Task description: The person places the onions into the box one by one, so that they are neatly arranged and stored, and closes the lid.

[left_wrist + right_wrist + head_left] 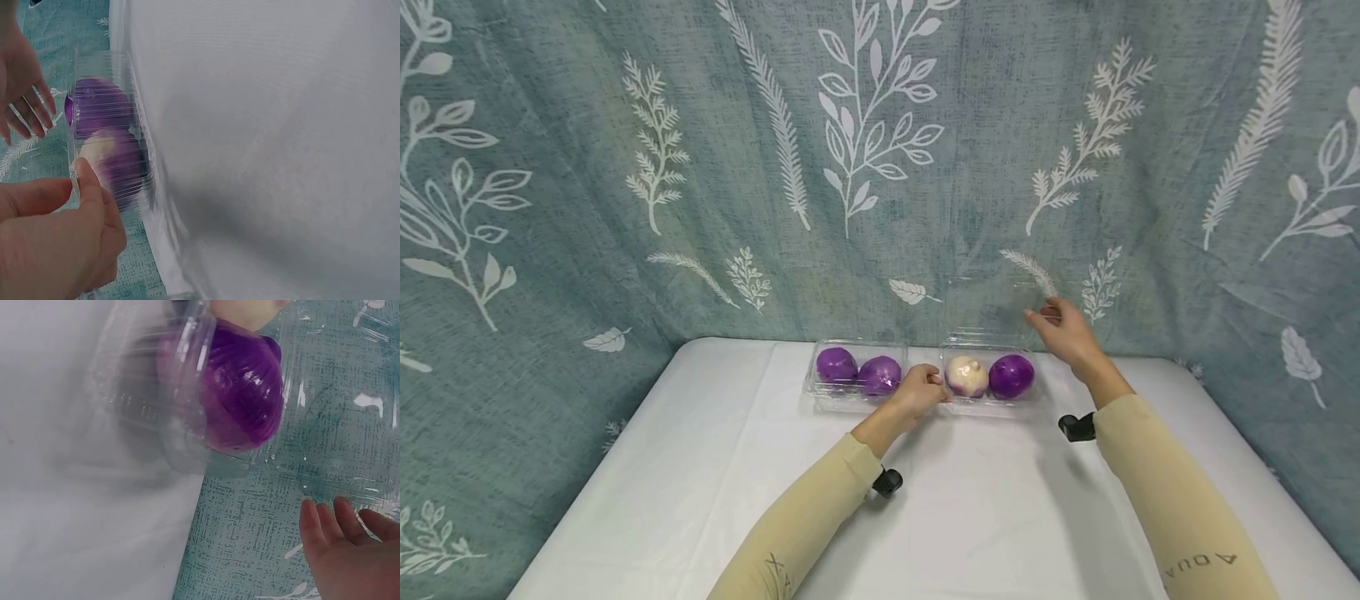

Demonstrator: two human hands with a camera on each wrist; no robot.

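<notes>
My left hand (919,392) pinches the near left edge of a clear plastic box (988,408) between thumb and forefinger, plainly seen in the left wrist view. Inside the box sit a whitish onion (966,377) with purple patches and a glossy purple onion (1011,377). The box's hinged transparent lid (340,425) stands raised at the back. My right hand (1066,329) is up at the lid's right side; in the right wrist view its fingertips (309,509) are right by the lid's edge, fingers spread and loosely bent.
A second clear box (850,406), just left of my left hand, contains two purple onions (880,375). Both boxes are at the far edge of a table with a white cloth (820,517). Behind it hangs a green leaf-patterned curtain (715,208).
</notes>
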